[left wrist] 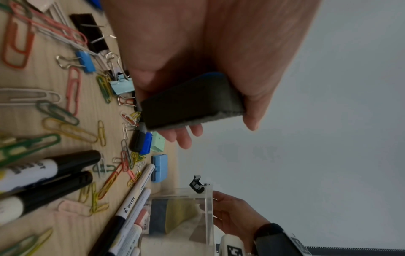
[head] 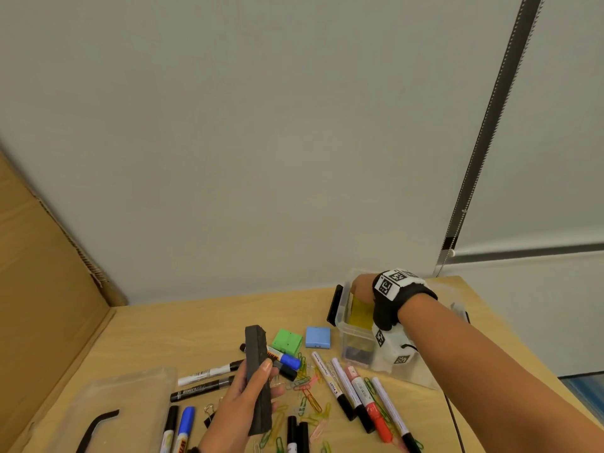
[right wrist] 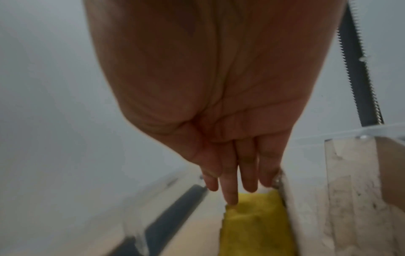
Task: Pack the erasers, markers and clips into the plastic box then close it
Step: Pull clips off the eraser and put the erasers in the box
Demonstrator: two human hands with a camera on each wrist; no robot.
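Note:
My left hand [head: 251, 390] grips a long dark felt board eraser [head: 258, 377] upright above the scattered markers; in the left wrist view the eraser [left wrist: 192, 102] sits between thumb and fingers. My right hand [head: 361, 289] reaches into the clear plastic box [head: 356, 341] at the right. Its straight fingers [right wrist: 231, 194] press on a yellow eraser [right wrist: 256, 223] standing inside, also seen as a yellow eraser [head: 361, 313] in the head view. Markers [head: 362, 397], paper clips [head: 307, 392] and binder clips [left wrist: 121, 85] lie on the wooden table [head: 196, 328].
A green eraser [head: 287, 341] and a blue eraser [head: 318, 336] lie left of the box. The clear lid [head: 108, 410] with a black latch lies at front left. A cardboard sheet [head: 39, 289] leans along the left edge. White wall behind.

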